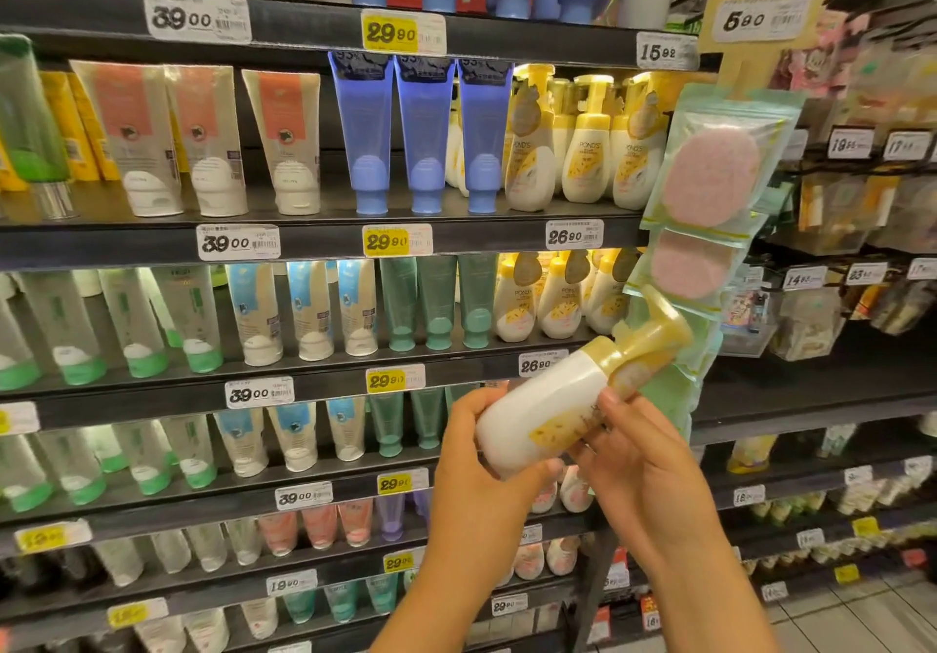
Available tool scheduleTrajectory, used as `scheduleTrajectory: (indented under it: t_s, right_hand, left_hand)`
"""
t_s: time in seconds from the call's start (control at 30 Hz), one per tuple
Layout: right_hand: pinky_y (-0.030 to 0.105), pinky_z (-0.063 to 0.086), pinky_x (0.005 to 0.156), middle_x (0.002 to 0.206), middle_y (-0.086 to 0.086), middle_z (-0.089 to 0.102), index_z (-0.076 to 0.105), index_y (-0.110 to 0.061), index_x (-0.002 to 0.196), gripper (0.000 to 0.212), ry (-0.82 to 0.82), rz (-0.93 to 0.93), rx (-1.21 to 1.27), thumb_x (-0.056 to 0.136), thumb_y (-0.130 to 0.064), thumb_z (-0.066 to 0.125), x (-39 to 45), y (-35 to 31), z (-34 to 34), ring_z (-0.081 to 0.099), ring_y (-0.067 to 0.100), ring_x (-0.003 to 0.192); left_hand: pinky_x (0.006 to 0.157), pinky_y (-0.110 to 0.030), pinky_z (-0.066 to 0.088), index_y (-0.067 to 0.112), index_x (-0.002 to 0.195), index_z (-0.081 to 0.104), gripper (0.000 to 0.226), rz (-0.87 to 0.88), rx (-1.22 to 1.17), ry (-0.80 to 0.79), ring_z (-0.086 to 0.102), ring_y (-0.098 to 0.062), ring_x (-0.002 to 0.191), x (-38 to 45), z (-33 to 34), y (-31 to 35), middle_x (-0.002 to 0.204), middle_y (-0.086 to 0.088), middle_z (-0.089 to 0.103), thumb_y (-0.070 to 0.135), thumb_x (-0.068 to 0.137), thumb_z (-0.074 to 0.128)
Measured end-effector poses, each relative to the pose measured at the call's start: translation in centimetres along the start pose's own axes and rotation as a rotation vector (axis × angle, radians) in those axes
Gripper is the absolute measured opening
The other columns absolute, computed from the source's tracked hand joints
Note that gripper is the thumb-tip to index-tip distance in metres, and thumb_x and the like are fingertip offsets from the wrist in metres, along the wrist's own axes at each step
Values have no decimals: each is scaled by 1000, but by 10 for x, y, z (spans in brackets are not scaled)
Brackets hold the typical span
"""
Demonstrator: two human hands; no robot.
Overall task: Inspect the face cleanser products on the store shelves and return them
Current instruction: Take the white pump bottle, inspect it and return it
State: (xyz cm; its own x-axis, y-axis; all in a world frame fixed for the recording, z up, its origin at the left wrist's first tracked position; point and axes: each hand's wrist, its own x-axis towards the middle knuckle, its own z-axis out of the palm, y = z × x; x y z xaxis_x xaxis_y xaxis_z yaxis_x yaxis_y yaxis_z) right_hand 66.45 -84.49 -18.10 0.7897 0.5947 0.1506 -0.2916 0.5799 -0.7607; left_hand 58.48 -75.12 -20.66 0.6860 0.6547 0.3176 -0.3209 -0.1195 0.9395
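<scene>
Both hands hold one pump bottle (552,409) in front of the shelves (324,239), off the shelf and tilted so its yellow pump head (651,343) points up to the right. The bottle is white with a yellow label. The left hand (487,454) has its grip closed around the bottle's base, thumb along the underside and fingers curled behind it. The right hand (634,454) grips the bottle's upper half near the label, fingertips pressed on its side. Just behind the pump head hangs a strip of packets (710,181) holding round pink pads. Matching yellow-and-white bottles (583,150) stand on the shelf above, next to blue tubes (426,135). Price tags (573,235) run along the shelf edges, and more tubes (304,312) fill the rows to the left.
</scene>
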Motion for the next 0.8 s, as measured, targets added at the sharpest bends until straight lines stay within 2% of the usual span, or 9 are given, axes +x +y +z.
scheduleTrajectory:
  t_s: [0.07, 0.2, 0.27, 0.33, 0.4, 0.47, 0.6, 0.73, 0.8]
  right_hand:
    - [38, 48, 84, 98, 8, 69, 59, -6, 110, 35, -5, -21, -50, 77, -16, 55, -1, -5, -3, 64, 21, 91]
    - [33, 57, 73, 104, 12, 67, 54, -8, 118, 45, -16, -50, -103, 74, -15, 58, -3, -18, -8, 66, 23, 94]
    - [31, 58, 69, 103, 10, 69, 55, -12, 114, 44, 0, -66, -126, 71, -15, 61, -3, -23, -10, 68, 21, 92]
    - [32, 59, 71, 106, 10, 68, 53, -16, 112, 46, 36, -72, -185, 68, -18, 63, -2, -29, -13, 68, 22, 93]
    - [36, 57, 77, 110, 14, 65, 51, -15, 114, 52, 73, -60, -252, 65, -23, 66, 0, -34, -16, 66, 28, 97]
    - [39, 55, 79, 113, 17, 64, 50, -13, 118, 60, 98, -38, -308, 63, -28, 68, 2, -38, -19, 66, 31, 98]
    - [34, 55, 71, 110, 15, 64, 49, -12, 117, 63, 119, 0, -364, 61, -31, 71, 5, -42, -25, 67, 24, 89]
    - [26, 54, 61, 103, 12, 65, 47, -10, 119, 54, 108, 33, -364, 72, -24, 70, 10, -40, -29, 67, 19, 80]
    - [26, 53, 61, 104, 13, 65, 47, -9, 120, 54, 88, 48, -356, 73, -24, 70, 14, -40, -30, 66, 19, 81]
  left_hand:
    - [62, -17, 52, 28, 105, 51, 64, -98, -125, -5, 68, -7, 84, 0, 6, -1, 106, 0, 66, -10, 62, 79]
    - [60, -30, 55, 15, 111, 50, 61, -300, -457, -64, 70, -24, 82, -6, 22, -1, 97, -12, 72, 5, 57, 76]
    - [64, -38, 58, 7, 110, 53, 54, -374, -625, -103, 69, -30, 86, -9, 29, -2, 99, -16, 71, 7, 61, 74]
    - [69, -42, 58, 4, 109, 55, 49, -424, -703, -117, 69, -31, 89, -13, 37, -2, 102, -17, 71, 11, 64, 74]
    - [67, -39, 58, 4, 109, 57, 49, -455, -737, -110, 70, -29, 88, -16, 45, -1, 103, -15, 71, 13, 66, 79]
    - [64, -36, 58, 5, 110, 58, 51, -488, -747, -82, 70, -28, 86, -20, 53, -1, 101, -15, 71, 22, 65, 74]
    - [60, -34, 58, 5, 107, 60, 47, -532, -765, -34, 67, -30, 87, -24, 63, -2, 98, -17, 71, 27, 66, 68]
    - [56, -32, 57, 5, 101, 58, 41, -542, -758, -2, 66, -31, 84, -25, 66, -1, 91, -17, 71, 27, 66, 66]
    - [56, -32, 56, 5, 101, 57, 41, -523, -738, -3, 69, -28, 78, -21, 64, -1, 88, -16, 72, 26, 67, 66]
